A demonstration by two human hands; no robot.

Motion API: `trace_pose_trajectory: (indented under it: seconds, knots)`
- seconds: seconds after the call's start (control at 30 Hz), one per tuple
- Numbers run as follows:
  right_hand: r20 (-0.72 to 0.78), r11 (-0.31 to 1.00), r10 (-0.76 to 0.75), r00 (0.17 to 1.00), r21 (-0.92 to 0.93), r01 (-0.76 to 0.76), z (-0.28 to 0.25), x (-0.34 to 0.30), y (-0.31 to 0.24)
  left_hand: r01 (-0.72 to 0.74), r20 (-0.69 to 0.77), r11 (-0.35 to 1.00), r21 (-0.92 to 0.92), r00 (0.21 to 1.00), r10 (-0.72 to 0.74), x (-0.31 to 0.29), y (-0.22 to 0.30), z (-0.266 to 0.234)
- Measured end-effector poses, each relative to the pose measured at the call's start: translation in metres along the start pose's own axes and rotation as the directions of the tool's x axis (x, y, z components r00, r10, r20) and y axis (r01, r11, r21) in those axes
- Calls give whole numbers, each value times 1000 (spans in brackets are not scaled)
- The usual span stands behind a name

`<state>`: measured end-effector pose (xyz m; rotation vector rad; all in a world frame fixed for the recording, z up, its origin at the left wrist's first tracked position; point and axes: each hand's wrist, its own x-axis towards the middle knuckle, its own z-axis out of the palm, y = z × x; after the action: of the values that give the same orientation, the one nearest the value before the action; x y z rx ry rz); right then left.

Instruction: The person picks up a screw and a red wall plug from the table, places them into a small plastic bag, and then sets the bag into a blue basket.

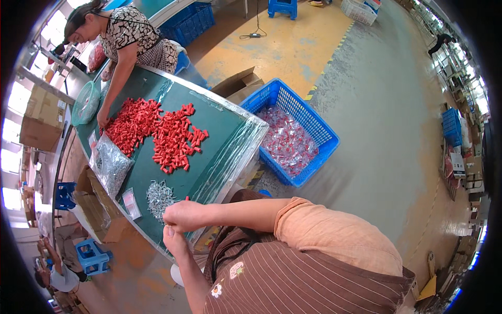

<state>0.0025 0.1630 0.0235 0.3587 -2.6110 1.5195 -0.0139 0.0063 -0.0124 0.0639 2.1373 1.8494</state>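
Note:
My right hand is closed just above the near end of the green table, its fingertips pointing down. Directly below it, my left hand is also closed, thumb and fingers pinched together. The two hands nearly touch; whatever lies between their fingers is hidden. A small red tip shows at the upper edge of my right hand; whether it is held I cannot tell. Beside the hands lies a pile of small silver screws. Farther up are heaped short red plastic tubes. A small flat clear bag lies left of the screws.
A co-worker reaches into the red tubes across the green table. A large clear bag of metal pieces lies at the left edge. A blue crate of filled clear packets stands right. Cardboard boxes and a blue stool are left.

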Motion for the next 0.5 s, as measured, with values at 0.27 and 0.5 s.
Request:
trace_pose_trajectory:
  seconds: [0.27,0.5]
  knots:
    - [-77,984,7,997,-175,-21,6,-10,5,51,55,998,-38,997,-49,6,-8,-3]
    - [-34,956,-11,999,-292,1,13,-4,-6,76,10,995,-66,997,-76,4,-3,-10]
